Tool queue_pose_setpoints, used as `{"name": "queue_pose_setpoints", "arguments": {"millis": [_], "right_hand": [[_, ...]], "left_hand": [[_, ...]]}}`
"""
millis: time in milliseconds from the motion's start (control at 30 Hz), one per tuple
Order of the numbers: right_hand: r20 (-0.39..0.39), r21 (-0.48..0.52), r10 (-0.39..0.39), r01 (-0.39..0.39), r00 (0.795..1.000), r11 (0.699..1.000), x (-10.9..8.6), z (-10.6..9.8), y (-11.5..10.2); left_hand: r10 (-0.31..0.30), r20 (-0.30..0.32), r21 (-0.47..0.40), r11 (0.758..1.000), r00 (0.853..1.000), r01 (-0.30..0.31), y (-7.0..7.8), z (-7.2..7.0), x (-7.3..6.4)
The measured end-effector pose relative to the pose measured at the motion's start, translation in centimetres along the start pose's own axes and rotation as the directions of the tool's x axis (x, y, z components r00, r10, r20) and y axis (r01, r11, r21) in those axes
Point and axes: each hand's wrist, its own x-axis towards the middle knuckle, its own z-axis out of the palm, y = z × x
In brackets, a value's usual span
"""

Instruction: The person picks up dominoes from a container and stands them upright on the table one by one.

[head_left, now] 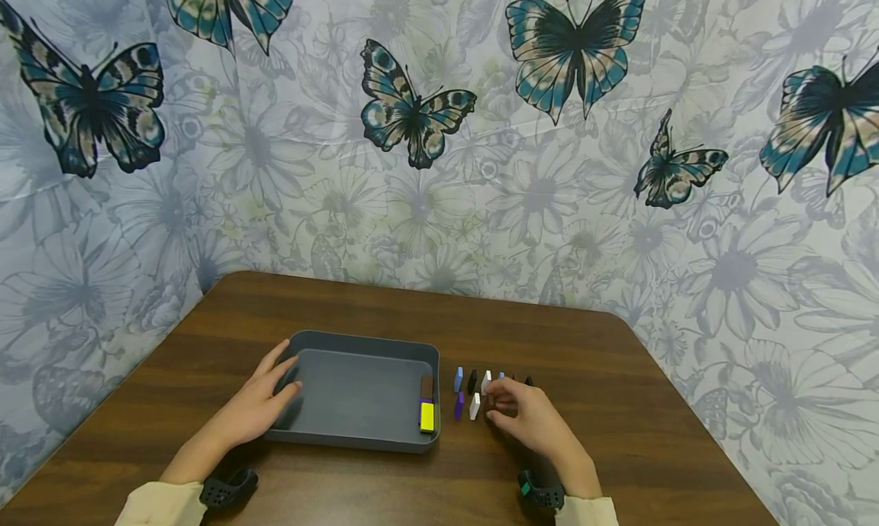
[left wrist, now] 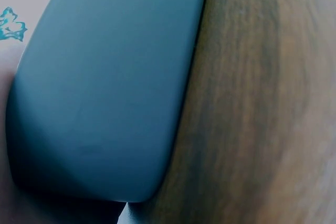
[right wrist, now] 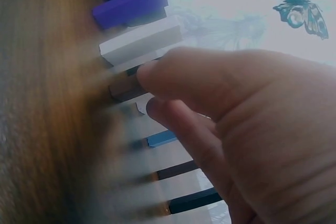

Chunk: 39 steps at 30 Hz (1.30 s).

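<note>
My right hand (head_left: 532,419) is at the small upright blocks right of the tray. Its thumb and a finger pinch a brown block (right wrist: 124,87) in the right wrist view. Beside that block stand a white block (head_left: 475,406) and a purple block (head_left: 458,406). Behind them are a blue block (head_left: 458,379), a black block (head_left: 472,381) and another white block (head_left: 486,381). My left hand (head_left: 257,404) rests on the left side of the grey tray (head_left: 357,437), fingers spread. Inside the tray's right end lie a yellow block (head_left: 427,417), a brown block (head_left: 426,387) and a mostly hidden purple one.
The brown wooden table (head_left: 549,335) carries the tray and blocks. My right hand partly hides further blocks, including a black block (head_left: 529,381) on the far right of the row. Behind the table hangs a butterfly-patterned cloth (head_left: 439,228).
</note>
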Motion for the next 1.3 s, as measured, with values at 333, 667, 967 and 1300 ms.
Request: {"name": "queue_pose_setpoints", "arguments": {"millis": [333, 667, 967, 1300], "right_hand": [[-0.045, -0.019, -0.01, 0.009, 0.999, 1.0, -0.1, -0.1, -0.3], [-0.195, -0.039, -0.136, 0.131, 0.971, 0.991, -0.2, -0.3, -0.8], [-0.282, -0.065, -0.182, 0.171, 0.942, 0.983, 0.1, 0.1, -1.7], [-0.244, -0.072, -0.308, 0.299, 0.92, 0.951, 0.9, 1.0, -2.9]], "left_hand": [[0.007, -0.003, 0.001, 1.0, 1.0, -0.007, 0.1, 0.0, -0.1], [0.024, -0.012, 0.006, 1.0, 1.0, -0.024, 0.1, -0.1, -0.1], [0.012, -0.013, -0.015, 1.0, 1.0, -0.012, 0.0, 0.0, 0.0], [0.015, -0.034, -0.013, 1.0, 0.999, -0.016, -0.2, 0.0, 0.1]]}}
